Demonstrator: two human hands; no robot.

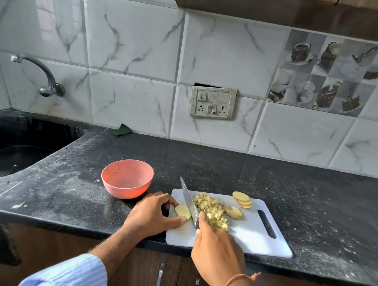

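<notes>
The one camera sits on the person's head, up above and behind both hands. It looks forward and down. The left hand [155, 211] and the right hand [217, 248] are close, low in the middle of the view. Past the hands it sees the dark counter [226, 165] and the tiled wall [134, 51]. The sink [17, 154] lies well left of the left hand.

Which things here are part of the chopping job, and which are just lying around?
Job: knife, potato slice, diced potato, spare slices, cutting board, left hand, right hand, probably pink bowl.
Lying about: green scrub pad, tap, sink, switchboard.
</notes>
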